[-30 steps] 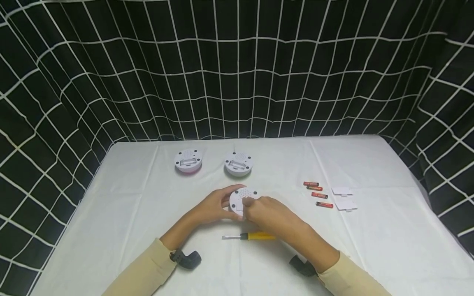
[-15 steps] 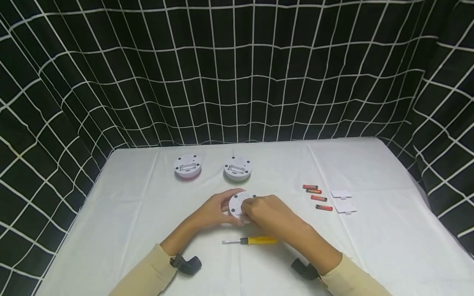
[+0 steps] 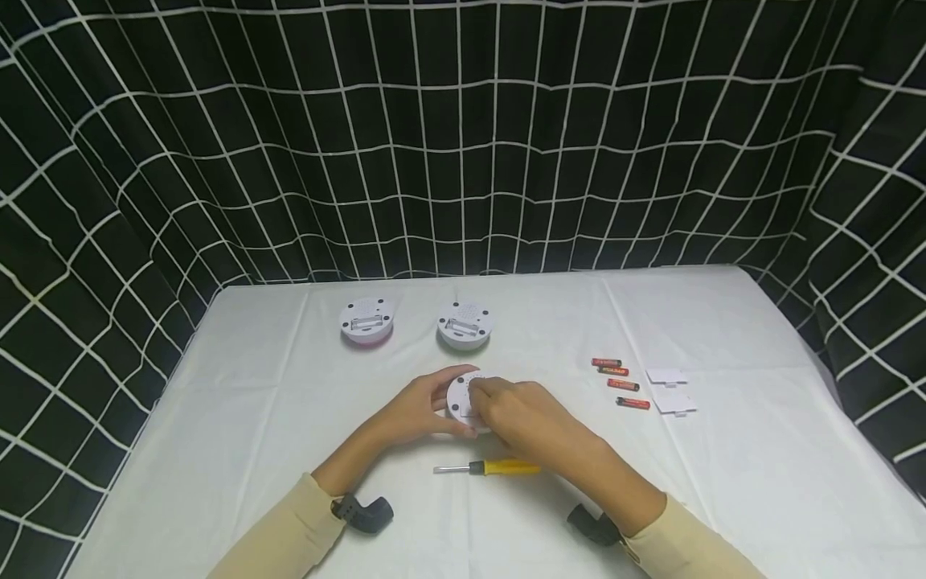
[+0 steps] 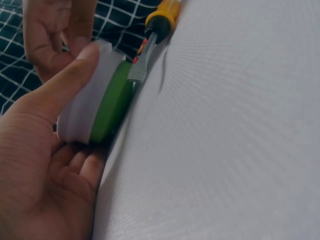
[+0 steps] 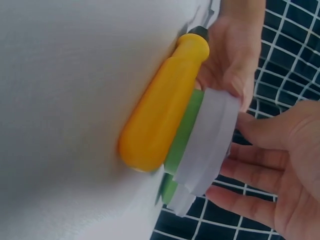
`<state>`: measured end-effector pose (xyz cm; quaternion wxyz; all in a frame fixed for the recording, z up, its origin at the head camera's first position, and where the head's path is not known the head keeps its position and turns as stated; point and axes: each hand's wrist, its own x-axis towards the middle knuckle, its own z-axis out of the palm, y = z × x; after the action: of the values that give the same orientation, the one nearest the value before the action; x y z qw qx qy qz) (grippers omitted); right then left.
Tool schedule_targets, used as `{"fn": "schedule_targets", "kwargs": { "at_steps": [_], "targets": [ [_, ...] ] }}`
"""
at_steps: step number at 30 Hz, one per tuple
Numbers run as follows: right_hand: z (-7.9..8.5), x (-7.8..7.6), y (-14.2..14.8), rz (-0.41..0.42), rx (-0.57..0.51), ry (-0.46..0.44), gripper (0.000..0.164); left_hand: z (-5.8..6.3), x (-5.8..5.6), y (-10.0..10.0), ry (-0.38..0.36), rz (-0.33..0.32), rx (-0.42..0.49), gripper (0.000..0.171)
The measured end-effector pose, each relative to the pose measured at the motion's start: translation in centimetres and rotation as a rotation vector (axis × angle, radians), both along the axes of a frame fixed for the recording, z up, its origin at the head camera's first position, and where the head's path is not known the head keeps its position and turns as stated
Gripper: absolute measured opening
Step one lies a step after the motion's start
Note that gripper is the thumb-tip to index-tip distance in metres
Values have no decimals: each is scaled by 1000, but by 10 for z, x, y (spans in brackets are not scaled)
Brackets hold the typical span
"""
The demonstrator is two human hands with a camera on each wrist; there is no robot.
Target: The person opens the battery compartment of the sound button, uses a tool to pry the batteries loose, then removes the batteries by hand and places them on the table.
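Observation:
My left hand [image 3: 415, 410] grips a small round device [image 3: 457, 396], thumb on its near rim and fingers round the far side. Its upturned white face has dark round feet and a dotted grille. The left wrist view shows the green lower part of the device [image 4: 114, 102] close to the tabletop. My right hand [image 3: 524, 410] rests its fingertips on that white face, covering much of it. In the right wrist view, the right thumb [image 5: 270, 131] reaches to the face while the other fingers extend loosely beside it. Closest to me lies a flat-tipped screwdriver [image 3: 506, 467] with a yellow handle.
Behind the hands stand two similar devices, one pinkish underneath [image 3: 366, 312] and one greenish [image 3: 464, 336], both with bare battery slots upward. To the right lie several red batteries [image 3: 623, 385] and two white covers [image 3: 667, 375]. Black gridded cloth [image 3: 463, 161] surrounds the white table.
The right fingertips have shifted slightly farther from me across the white face. My left hand keeps its grip, and the device stays in place. The head view tilts a little.

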<state>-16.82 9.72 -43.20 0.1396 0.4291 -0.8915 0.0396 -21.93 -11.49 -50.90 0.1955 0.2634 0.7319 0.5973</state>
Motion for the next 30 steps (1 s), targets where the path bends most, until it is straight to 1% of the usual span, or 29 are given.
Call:
{"fn": "schedule_targets", "kwargs": {
  "at_steps": [13, 21, 24, 27, 30],
  "targets": [
    [1, -1, 0, -44, 22, -31, 26, 0, 0, -1, 20, -1, -6, 93],
    [4, -4, 0, -62, 42, -97, 30, 2, 1, -3, 14, 4, -16, 94],
    [6, -5, -1, -69, 40, -126, 31, 3, 1, -5, 15, 19, -20, 94],
    [10, -4, 0, -78, 20, -178, 33, 2, 0, -5, 12, 18, -10, 92],
    [15, -2, 2, -94, -19, -224, 34, 0, -1, -4, 9, -1, -6, 91]
  ]
}}
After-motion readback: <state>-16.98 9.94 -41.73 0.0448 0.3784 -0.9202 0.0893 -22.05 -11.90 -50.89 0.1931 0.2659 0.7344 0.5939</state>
